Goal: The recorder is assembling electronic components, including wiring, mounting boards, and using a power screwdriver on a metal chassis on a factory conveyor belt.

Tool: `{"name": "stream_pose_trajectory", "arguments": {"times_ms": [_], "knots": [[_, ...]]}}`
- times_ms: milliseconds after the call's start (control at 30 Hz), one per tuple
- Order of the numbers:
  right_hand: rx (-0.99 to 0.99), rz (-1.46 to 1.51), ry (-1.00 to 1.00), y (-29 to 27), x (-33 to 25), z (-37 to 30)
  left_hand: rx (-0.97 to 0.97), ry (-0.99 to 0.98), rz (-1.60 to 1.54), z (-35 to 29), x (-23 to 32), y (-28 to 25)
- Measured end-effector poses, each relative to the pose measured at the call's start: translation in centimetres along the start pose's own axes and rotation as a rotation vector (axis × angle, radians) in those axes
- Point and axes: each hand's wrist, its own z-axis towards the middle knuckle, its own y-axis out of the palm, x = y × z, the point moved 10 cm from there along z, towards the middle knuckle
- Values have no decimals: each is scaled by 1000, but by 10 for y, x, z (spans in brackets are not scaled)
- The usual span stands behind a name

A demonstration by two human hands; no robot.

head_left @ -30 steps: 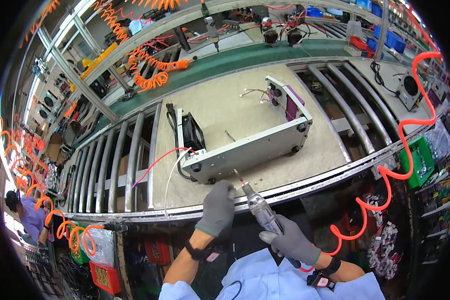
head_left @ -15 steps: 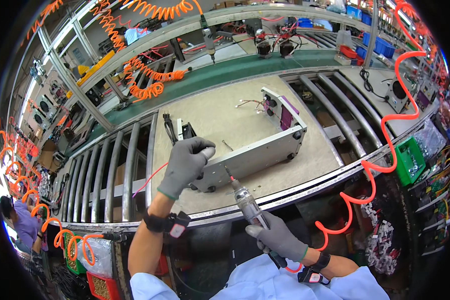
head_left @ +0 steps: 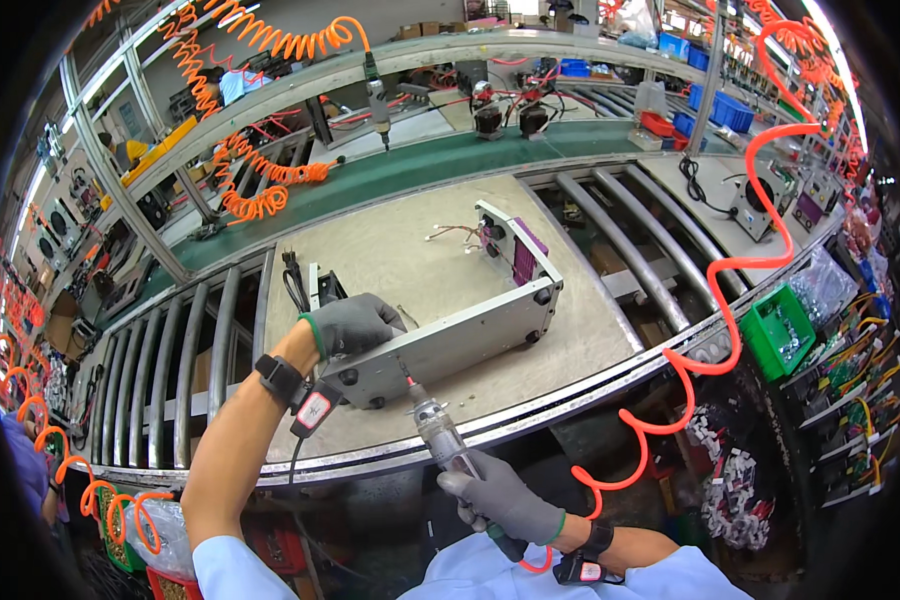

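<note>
A U-shaped grey metal chassis (head_left: pixel 470 340) with black feet stands on its side on the pale work board, its long panel toward me. My left hand (head_left: pixel 358 325), in a grey glove, reaches over the panel's upper edge at the left end. Its fingers are curled, and whatever they hold is hidden. My right hand (head_left: pixel 510 498), also gloved, is wrapped around a pneumatic screwdriver (head_left: pixel 440 432) with a clear-looking barrel. The bit points up at the panel's near face; whether it touches, I cannot tell. A purple part (head_left: pixel 530 252) with loose wires sits at the chassis's right end.
Metal rollers (head_left: pixel 175 365) flank the pale board (head_left: pixel 370 235) on both sides. A coiled orange air hose (head_left: pixel 710 368) hangs at the right and runs to the screwdriver. A green bin (head_left: pixel 778 335) stands at the right edge. Another screwdriver (head_left: pixel 378 108) hangs beyond the board.
My left hand has moved from above the panel's edge down against it, its fingers now reaching to the inner side. The screwdriver stays pointed at the panel. The whole view has shifted.
</note>
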Motion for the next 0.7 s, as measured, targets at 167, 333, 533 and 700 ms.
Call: {"name": "stream_pose_trajectory", "arguments": {"times_ms": [167,333,533,700], "knots": [[-19,91,19,5,6,3,-8,15,-28,-2,-2,1],[-39,189,10,10,5,3,-66,34,-50,-4,1,2],[-62,221,28,14,6,2,-95,25,-26,-1,0,3],[-59,343,25,21,8,2,-94,-1,-26,-2,-1,2]]}}
